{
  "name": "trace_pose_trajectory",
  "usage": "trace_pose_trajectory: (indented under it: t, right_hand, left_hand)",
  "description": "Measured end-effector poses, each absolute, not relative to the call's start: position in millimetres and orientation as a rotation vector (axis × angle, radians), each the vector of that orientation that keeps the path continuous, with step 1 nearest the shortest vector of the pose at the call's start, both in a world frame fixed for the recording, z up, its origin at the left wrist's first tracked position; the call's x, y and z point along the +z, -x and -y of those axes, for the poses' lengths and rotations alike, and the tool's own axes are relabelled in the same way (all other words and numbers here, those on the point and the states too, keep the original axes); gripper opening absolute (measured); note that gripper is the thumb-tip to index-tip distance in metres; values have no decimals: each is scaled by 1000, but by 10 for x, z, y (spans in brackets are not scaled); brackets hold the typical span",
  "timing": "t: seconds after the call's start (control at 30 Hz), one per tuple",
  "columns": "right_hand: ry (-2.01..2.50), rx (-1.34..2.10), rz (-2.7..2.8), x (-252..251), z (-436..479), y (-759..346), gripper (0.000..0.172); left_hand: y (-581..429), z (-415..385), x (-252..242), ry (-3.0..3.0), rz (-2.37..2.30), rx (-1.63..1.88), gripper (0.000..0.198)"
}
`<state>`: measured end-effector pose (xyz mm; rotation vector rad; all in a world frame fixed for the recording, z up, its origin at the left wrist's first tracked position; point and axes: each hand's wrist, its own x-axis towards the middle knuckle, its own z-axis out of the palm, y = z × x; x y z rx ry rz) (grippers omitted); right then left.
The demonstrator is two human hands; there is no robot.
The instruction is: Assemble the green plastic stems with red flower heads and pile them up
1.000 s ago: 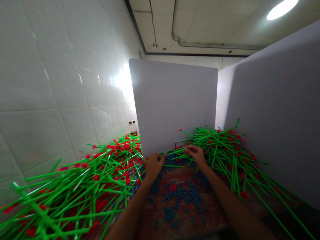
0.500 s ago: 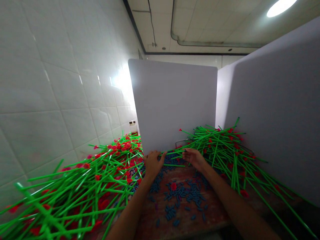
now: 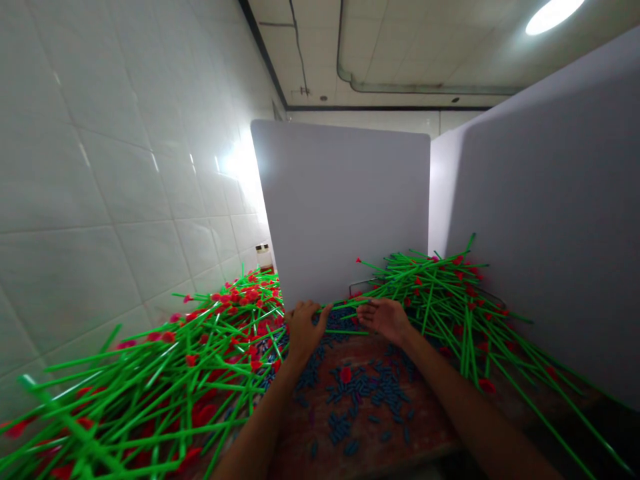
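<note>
My left hand (image 3: 304, 325) lies palm down with its fingers spread on a heap of small blue pieces (image 3: 365, 390) at the foot of the white divider. My right hand (image 3: 384, 317) is a little to its right, at the near edge of the right pile of green sticks with red tips (image 3: 440, 293). Its fingers are drawn together and point left, closed round the end of one green stick (image 3: 343, 305) that reaches toward my left hand. Another green stick (image 3: 347, 331) lies flat between both hands.
A larger pile of green red-tipped sticks (image 3: 165, 373) covers the left side along the tiled wall (image 3: 100, 200). White divider panels stand at the back (image 3: 345, 213) and on the right (image 3: 540, 220). The reddish table top (image 3: 370, 440) shows between my forearms. A small jar (image 3: 263, 255) stands by the wall.
My right hand has lifted off the right pile, turned and moved left toward my left hand. My left hand has hardly moved. The view has tilted up slightly.
</note>
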<state>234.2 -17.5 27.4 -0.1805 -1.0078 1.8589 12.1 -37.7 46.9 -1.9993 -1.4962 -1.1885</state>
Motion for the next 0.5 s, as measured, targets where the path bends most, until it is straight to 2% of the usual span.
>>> trace_pose_trajectory:
  t: [0.5]
  right_hand:
    - [170,1676,1013,282,298,-2230,23]
  left_hand:
    - [-173,437,478,2052,1460,-1205,34]
